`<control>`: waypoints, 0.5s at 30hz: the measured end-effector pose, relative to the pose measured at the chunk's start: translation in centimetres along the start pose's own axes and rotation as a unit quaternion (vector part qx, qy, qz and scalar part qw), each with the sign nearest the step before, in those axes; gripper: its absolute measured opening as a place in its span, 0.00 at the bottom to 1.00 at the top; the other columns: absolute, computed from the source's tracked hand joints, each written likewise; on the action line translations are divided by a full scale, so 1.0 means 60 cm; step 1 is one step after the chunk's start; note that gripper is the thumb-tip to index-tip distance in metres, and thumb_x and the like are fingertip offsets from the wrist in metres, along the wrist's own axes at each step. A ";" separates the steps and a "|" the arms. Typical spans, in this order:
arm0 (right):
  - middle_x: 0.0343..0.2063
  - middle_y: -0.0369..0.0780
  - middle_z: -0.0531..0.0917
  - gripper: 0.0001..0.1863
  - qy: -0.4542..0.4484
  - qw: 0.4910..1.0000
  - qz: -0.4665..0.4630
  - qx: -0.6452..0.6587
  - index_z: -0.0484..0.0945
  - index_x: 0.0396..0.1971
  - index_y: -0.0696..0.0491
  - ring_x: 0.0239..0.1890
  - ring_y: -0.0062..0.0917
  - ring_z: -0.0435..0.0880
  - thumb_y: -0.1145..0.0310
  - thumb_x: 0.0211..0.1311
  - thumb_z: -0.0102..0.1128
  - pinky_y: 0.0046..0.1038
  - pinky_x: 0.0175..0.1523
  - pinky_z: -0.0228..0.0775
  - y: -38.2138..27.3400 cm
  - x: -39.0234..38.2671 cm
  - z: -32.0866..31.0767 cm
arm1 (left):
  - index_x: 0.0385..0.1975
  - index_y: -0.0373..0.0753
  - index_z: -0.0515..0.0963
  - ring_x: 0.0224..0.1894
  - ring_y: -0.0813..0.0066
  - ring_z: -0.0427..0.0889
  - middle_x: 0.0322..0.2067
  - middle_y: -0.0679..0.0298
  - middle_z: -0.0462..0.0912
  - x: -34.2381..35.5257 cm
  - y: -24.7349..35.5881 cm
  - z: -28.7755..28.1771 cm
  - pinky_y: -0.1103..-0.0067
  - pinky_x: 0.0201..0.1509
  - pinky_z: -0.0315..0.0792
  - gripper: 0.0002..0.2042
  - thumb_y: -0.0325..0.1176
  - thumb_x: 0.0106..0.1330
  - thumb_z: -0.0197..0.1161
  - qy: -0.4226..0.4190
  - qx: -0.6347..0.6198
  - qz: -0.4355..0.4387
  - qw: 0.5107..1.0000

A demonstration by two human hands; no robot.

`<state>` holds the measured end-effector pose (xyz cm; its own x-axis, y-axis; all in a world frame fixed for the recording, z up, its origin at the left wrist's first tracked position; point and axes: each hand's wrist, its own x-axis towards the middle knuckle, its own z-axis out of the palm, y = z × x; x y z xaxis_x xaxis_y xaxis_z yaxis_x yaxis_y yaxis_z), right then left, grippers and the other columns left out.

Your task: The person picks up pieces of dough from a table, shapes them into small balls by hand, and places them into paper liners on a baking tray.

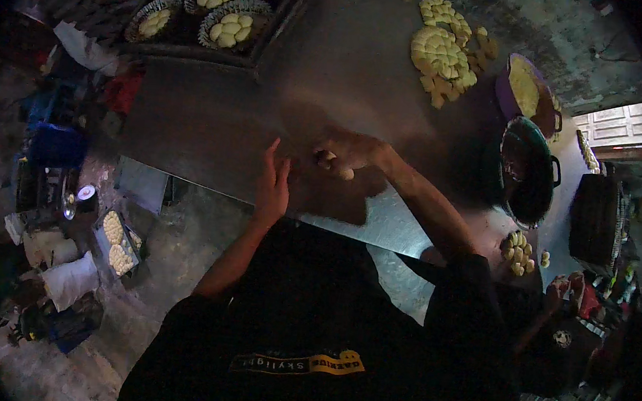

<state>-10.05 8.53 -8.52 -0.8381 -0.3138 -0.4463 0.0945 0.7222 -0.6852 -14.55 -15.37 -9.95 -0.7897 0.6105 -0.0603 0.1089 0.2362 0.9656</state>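
My left hand (273, 184) is raised above the near edge of the metal table (212, 134), fingers stretched out and nothing in it. To its right, my right hand (352, 151) curls palm-down over small pieces of dough (346, 174) at the table surface. The hand and shadow partly hide these pieces, so I cannot tell how many there are. A small gap separates the two hands.
At far left, a dark tray (189, 53) bears fluted tins with dough balls (230, 31). Dough pieces (439, 50) lie far right, beside a purple tub (510, 95) and a green tub (506, 194). Nearer sits a dough cluster (517, 253). Another person (572, 337) is at right.
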 end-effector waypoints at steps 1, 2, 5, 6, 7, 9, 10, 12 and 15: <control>0.44 0.42 0.80 0.26 0.018 0.996 -0.038 -0.072 0.77 0.47 0.53 0.55 0.38 0.73 0.72 0.41 0.67 0.39 0.58 0.68 -0.001 0.001 0.002 | 0.69 0.45 0.58 0.41 0.66 0.82 0.49 0.52 0.77 0.006 -0.017 -0.005 0.69 0.45 0.76 0.24 0.34 0.74 0.51 -0.009 0.038 0.015 0.999; 0.45 0.43 0.79 0.27 0.033 0.986 -0.075 -0.145 0.77 0.48 0.53 0.55 0.39 0.72 0.71 0.40 0.67 0.40 0.58 0.68 -0.001 -0.004 0.008 | 0.68 0.44 0.59 0.41 0.65 0.82 0.49 0.52 0.78 0.011 -0.012 -0.009 0.69 0.45 0.76 0.24 0.34 0.74 0.53 -0.016 0.074 0.029 0.997; 0.50 0.44 0.77 0.33 0.063 0.993 -0.055 -0.078 0.75 0.52 0.52 0.57 0.40 0.71 0.71 0.38 0.68 0.40 0.59 0.66 -0.009 -0.032 0.012 | 0.64 0.43 0.63 0.46 0.60 0.82 0.49 0.52 0.78 0.015 0.008 0.004 0.68 0.49 0.75 0.23 0.34 0.70 0.58 -0.110 0.046 0.005 0.993; 0.52 0.44 0.76 0.35 0.070 0.997 -0.031 -0.007 0.74 0.54 0.52 0.57 0.40 0.71 0.72 0.37 0.69 0.40 0.60 0.66 -0.024 -0.041 0.010 | 0.62 0.42 0.65 0.47 0.60 0.82 0.49 0.52 0.78 0.018 0.003 0.010 0.69 0.49 0.75 0.22 0.32 0.69 0.59 -0.111 0.048 0.032 0.992; 0.53 0.44 0.76 0.33 0.111 0.993 -0.030 -0.017 0.75 0.53 0.51 0.59 0.41 0.70 0.70 0.40 0.69 0.40 0.63 0.63 -0.039 -0.054 0.007 | 0.60 0.42 0.66 0.48 0.60 0.82 0.49 0.52 0.78 0.024 -0.009 0.020 0.69 0.49 0.76 0.21 0.31 0.68 0.61 -0.112 0.050 0.060 0.991; 0.55 0.44 0.76 0.28 0.200 0.979 -0.017 -0.041 0.78 0.52 0.48 0.62 0.42 0.69 0.66 0.46 0.70 0.40 0.68 0.58 -0.063 -0.088 0.003 | 0.57 0.41 0.68 0.48 0.60 0.82 0.49 0.52 0.79 0.037 -0.033 0.049 0.69 0.50 0.76 0.21 0.29 0.66 0.64 -0.117 0.040 0.085 0.989; 0.56 0.44 0.75 0.28 0.219 0.973 -0.008 -0.073 0.76 0.54 0.50 0.62 0.42 0.69 0.66 0.48 0.69 0.41 0.68 0.58 -0.059 -0.096 0.017 | 0.56 0.40 0.68 0.48 0.59 0.82 0.49 0.52 0.78 0.043 -0.043 0.064 0.69 0.50 0.76 0.21 0.28 0.64 0.65 -0.116 0.031 0.081 0.989; 0.57 0.46 0.74 0.30 0.279 0.956 0.043 -0.083 0.70 0.58 0.53 0.62 0.44 0.68 0.67 0.53 0.66 0.42 0.68 0.58 -0.030 -0.092 0.089 | 0.54 0.39 0.68 0.49 0.60 0.82 0.49 0.53 0.78 0.050 -0.068 0.079 0.69 0.51 0.76 0.21 0.25 0.62 0.66 -0.139 0.005 0.061 0.988; 0.58 0.48 0.73 0.32 0.379 0.920 0.079 -0.061 0.65 0.62 0.56 0.62 0.46 0.68 0.68 0.56 0.64 0.43 0.68 0.58 0.011 -0.071 0.169 | 0.51 0.38 0.69 0.50 0.63 0.81 0.48 0.56 0.78 0.051 -0.066 0.085 0.68 0.52 0.77 0.19 0.22 0.61 0.66 -0.180 -0.055 0.025 0.982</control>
<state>-0.94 4.08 -12.90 -0.9572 0.2881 0.0268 0.2250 0.7996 -0.5568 -14.31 -10.54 -15.24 -0.5186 0.8514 -0.0785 0.0614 0.1287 0.9898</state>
